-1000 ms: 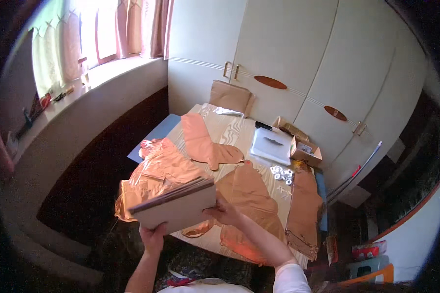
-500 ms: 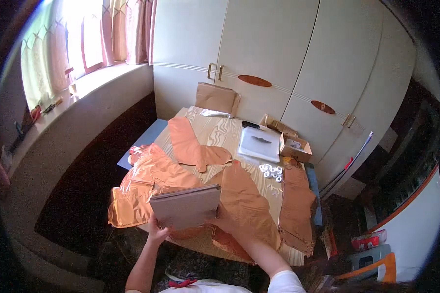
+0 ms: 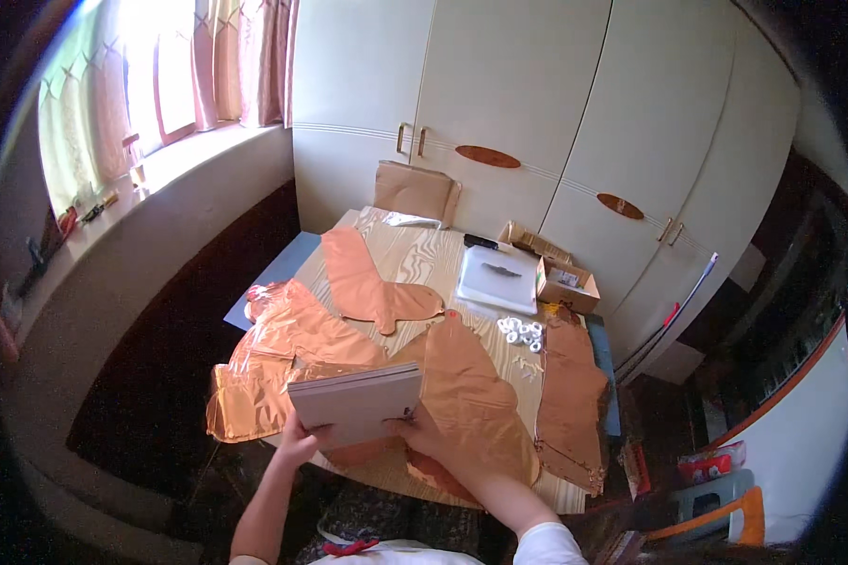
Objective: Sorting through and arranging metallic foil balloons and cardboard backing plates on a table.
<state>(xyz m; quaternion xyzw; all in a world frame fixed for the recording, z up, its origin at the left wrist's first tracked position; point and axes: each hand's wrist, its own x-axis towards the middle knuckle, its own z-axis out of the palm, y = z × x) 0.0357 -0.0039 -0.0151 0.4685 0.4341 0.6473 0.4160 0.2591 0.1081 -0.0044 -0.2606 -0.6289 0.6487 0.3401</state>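
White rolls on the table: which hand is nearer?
Right. The right hand, on the pale flat stack's right side, is below and left of the white rolls; the left hand, on its left side, is farther left.

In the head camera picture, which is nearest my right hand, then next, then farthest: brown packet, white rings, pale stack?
1. Pale stack: held in your right hand.
2. White rings: ahead, to the right.
3. Brown packet: far end, by the cupboard.

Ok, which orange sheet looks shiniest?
The leftmost sheet, just beyond the left hand: it has bright, crinkled highlights, while the others look duller.
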